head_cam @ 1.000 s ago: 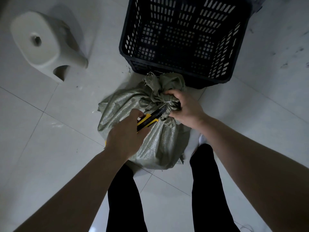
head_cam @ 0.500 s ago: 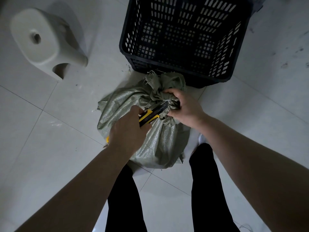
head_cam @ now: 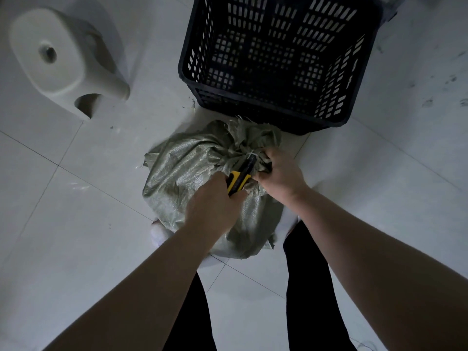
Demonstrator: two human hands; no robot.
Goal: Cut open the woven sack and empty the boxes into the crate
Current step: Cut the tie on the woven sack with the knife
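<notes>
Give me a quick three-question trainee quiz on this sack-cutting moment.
1. True or false: the left hand holds the yellow knife.
2. The right hand grips: A the knife, B the bunched neck of the sack, C nothing.
3. Which black container stands just beyond the sack?
Key: 1 true; 2 B; 3 the crate.

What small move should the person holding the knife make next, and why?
Probably draw the knife through the white tie: the left hand holds its tip there, while the right hand grips the neck of the sack, which is tied shut.
</notes>
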